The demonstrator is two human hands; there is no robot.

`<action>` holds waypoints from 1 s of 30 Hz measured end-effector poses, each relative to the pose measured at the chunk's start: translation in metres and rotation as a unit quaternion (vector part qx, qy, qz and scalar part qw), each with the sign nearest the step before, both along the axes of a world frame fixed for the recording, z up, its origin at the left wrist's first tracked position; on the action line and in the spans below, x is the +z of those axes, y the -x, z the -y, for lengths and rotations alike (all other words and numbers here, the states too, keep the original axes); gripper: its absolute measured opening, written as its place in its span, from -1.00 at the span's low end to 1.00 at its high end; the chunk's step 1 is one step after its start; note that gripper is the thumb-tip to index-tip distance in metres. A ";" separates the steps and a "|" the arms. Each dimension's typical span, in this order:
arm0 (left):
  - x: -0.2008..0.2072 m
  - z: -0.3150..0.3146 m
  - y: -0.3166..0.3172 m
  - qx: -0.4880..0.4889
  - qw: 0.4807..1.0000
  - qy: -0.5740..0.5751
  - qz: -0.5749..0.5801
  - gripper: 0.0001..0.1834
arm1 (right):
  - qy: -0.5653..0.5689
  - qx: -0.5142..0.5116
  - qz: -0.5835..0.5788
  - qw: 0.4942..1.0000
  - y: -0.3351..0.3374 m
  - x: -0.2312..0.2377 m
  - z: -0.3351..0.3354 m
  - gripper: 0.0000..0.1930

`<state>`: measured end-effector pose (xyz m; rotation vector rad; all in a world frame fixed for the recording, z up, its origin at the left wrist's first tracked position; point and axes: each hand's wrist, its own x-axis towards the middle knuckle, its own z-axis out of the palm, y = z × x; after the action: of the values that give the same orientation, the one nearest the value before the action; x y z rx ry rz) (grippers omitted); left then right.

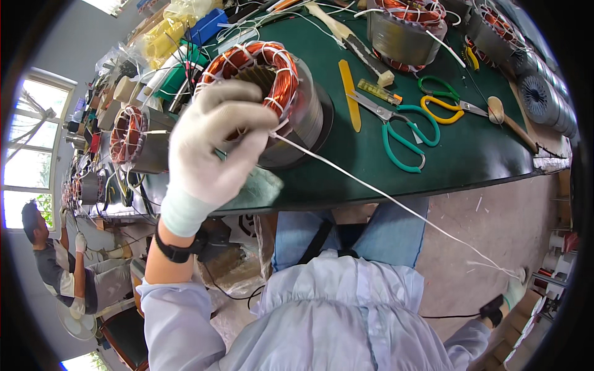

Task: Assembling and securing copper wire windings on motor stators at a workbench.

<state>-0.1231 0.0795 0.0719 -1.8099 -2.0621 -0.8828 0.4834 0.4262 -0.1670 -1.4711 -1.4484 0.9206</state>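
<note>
A motor stator with copper windings laced in white cord lies on its side on the green table. My gloved left hand is against its open end, thumb and fingers closed on the white cord where it leaves the winding. Stretched nearly straight, the cord runs down to the right, past the table's edge. Far out at the right, my gloved right hand is closed on the cord near its loose, frayed-looking end. A pale cloth lies below the stator.
Right of the stator lie a yellow flat stick, teal-handled scissors, scissors with green and yellow handles and a mallet. More stators stand behind. Another stator sits left. A co-worker is at far left.
</note>
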 end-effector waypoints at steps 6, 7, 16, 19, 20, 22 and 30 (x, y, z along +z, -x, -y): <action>-0.006 -0.013 -0.029 -0.063 0.991 -0.093 -0.073 -0.68 | 0.241 0.225 -0.370 0.868 0.305 0.112 0.140 -0.53; -0.016 -0.002 -0.037 -0.075 0.990 -0.045 -0.113 -0.61 | 0.245 0.377 -0.374 0.811 0.346 0.135 0.163 -0.59; -0.035 0.002 -0.017 0.104 0.983 -0.115 -0.094 -0.66 | 0.256 0.563 -0.335 0.711 0.449 0.207 0.196 -0.52; -0.050 -0.011 0.001 0.071 0.985 -0.157 0.003 -0.55 | 0.238 0.613 -0.375 0.653 0.481 0.220 0.188 -0.50; -0.053 -0.011 0.002 0.068 0.983 -0.166 -0.022 -0.55 | 0.300 0.628 -0.429 0.576 0.481 0.214 0.186 -0.54; -0.050 -0.011 0.007 0.052 0.981 -0.179 -0.045 -0.57 | 0.390 0.585 -0.517 0.488 0.478 0.194 0.189 -0.64; -0.061 0.004 0.021 -0.036 0.981 -0.157 -0.109 -0.68 | -0.111 0.633 -0.247 0.725 0.464 0.142 0.216 -0.83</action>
<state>-0.1439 0.0760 0.0112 -1.7311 -1.6312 -0.9220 0.0193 0.2104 -0.0251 0.2099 -1.9482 1.6544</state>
